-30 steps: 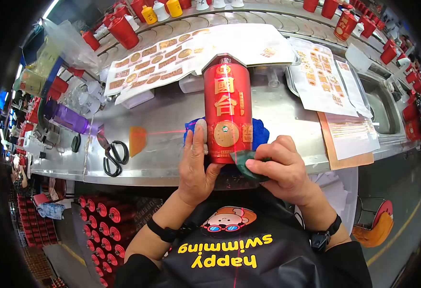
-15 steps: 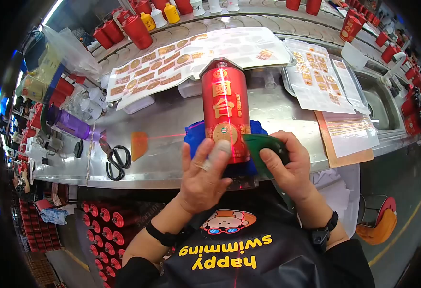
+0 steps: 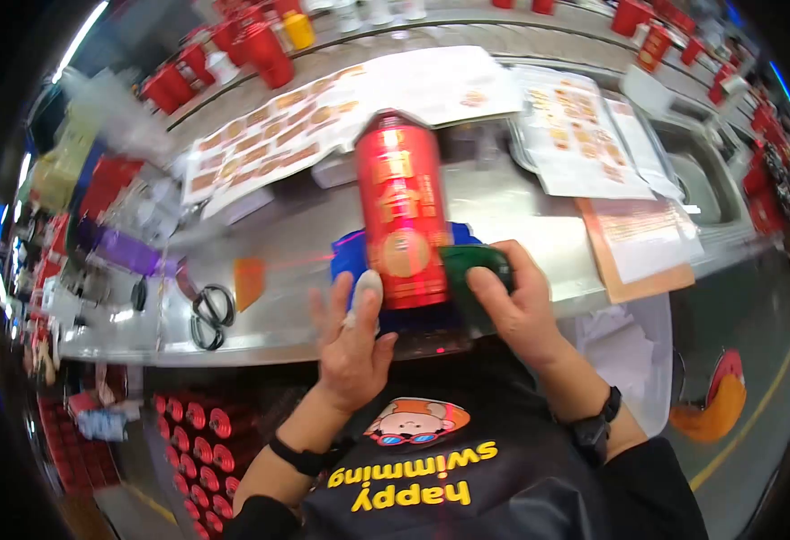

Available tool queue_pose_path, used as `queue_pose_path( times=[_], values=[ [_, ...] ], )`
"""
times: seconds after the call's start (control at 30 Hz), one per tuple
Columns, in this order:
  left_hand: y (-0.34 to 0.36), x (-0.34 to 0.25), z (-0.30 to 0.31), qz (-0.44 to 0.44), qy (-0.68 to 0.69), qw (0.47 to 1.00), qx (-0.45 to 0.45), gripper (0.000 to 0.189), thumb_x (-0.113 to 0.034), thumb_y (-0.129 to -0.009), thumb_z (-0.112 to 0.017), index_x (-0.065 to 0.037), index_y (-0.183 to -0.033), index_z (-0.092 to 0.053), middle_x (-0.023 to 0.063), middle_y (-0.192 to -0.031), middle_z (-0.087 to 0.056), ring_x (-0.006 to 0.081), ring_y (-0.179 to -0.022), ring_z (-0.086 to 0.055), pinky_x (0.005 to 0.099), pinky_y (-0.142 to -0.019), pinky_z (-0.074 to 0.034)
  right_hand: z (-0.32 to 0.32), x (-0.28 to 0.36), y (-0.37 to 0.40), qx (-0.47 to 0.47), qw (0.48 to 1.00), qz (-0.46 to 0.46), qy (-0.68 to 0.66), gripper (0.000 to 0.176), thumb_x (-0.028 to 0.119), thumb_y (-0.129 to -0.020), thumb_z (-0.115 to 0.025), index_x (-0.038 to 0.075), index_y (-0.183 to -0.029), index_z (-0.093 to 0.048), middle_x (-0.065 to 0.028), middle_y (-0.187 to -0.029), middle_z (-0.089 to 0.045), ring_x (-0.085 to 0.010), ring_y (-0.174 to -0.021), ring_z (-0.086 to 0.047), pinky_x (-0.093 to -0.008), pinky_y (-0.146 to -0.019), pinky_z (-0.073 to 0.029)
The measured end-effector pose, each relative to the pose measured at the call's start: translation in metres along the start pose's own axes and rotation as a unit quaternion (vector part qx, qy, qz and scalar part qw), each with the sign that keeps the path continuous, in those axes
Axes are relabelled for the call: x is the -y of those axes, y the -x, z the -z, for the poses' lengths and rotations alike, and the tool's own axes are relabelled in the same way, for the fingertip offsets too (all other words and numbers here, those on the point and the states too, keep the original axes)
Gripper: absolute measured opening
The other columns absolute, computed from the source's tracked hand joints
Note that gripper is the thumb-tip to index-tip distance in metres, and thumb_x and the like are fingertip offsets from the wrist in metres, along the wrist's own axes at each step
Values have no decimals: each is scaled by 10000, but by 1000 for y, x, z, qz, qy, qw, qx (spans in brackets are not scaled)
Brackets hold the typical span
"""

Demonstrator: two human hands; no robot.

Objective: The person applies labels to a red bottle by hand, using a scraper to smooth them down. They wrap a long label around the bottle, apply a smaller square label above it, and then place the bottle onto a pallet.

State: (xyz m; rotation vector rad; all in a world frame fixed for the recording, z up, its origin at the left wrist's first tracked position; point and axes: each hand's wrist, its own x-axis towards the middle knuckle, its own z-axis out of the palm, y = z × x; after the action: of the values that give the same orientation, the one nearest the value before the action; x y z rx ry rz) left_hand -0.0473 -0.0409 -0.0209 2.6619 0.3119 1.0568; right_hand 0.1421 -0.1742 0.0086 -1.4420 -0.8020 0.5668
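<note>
A red bottle [image 3: 401, 193] with gold lettering and a round gold label lies on a blue cloth [image 3: 348, 259] at the near side of the steel table. Beside its lower left edge is my left hand [image 3: 352, 353], fingers spread, with a white cover on one finger. My right hand [image 3: 528, 310] grips a dark green scraper [image 3: 469, 270], thumb on its face. The scraper's edge is right at the bottle's lower right side. Motion blurs the bottle's print.
Sheets of gold stickers [image 3: 278, 135] lie beyond the bottle, and more sticker sheets [image 3: 579, 135] sit on a tray to the right. Scissors [image 3: 210, 317], an orange scraper [image 3: 249, 283] and a purple bottle [image 3: 125, 249] are at left. A sink [image 3: 705, 184] stands far right.
My left hand has come off the round label to the bottle's left side. The scraper stays by the bottle's lower right. The whole view has shifted and tilted slightly.
</note>
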Motion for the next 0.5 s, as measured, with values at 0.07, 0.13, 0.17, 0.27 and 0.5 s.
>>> queue_pose_path(
  times=[0.07, 0.13, 0.17, 0.27, 0.5],
  values=[
    [-16, -6, 5, -60, -54, 996, 29, 508, -102, -831, -668, -52, -1325, -565, 144, -1229, -657, 352, -1342, -457, 603, -1165, -122, 7, -6, 1, -20, 996, 78, 44, 286, 134, -931, -614, 0, -1177, -558, -121, -953, -657, -173, -851, -627, -306, -777, -500],
    [-38, -5, 3, -145, -106, 983, 40, 427, -108, -875, -621, -74, -1299, -582, 111, -1267, -642, 345, -1341, -452, 593, -1172, -123, 24, 5, 3, -61, 986, 123, 91, 333, 91, -920, -603, 1, -1235, -544, -160, -1039, -652, -242, -915, -649, -326, -809, -503],
    [-46, -7, 3, -167, -107, 979, 41, 412, -91, -859, -627, -92, -1270, -606, 97, -1252, -653, 330, -1327, -464, 591, -1174, -123, 42, 7, 5, -64, 981, 134, 127, 353, 59, -928, -575, 0, -1274, -531, -158, -1171, -613, -215, -1034, -605, -307, -859, -484],
    [-61, -13, -2, -191, -85, 978, 26, 361, -65, -847, -628, -120, -1203, -657, 57, -1181, -689, 293, -1284, -496, 575, -1181, -122, 102, 2, 2, -106, 948, 185, 236, 486, -177, -814, -436, 6, -1235, -595, -176, -1464, -448, -260, -1245, -530, -332, -989, -461],
    [-48, -16, -5, -147, -66, 987, 22, 378, -53, -891, -544, -27, -1267, -575, 104, -1201, -678, 349, -1267, -499, 578, -1166, -146, 237, -44, 18, -166, 691, 25, 704, 291, 71, -825, -581, 161, -1059, -728, -128, -1371, -542, -352, -1275, -475, -483, -913, -490]
  ],
)
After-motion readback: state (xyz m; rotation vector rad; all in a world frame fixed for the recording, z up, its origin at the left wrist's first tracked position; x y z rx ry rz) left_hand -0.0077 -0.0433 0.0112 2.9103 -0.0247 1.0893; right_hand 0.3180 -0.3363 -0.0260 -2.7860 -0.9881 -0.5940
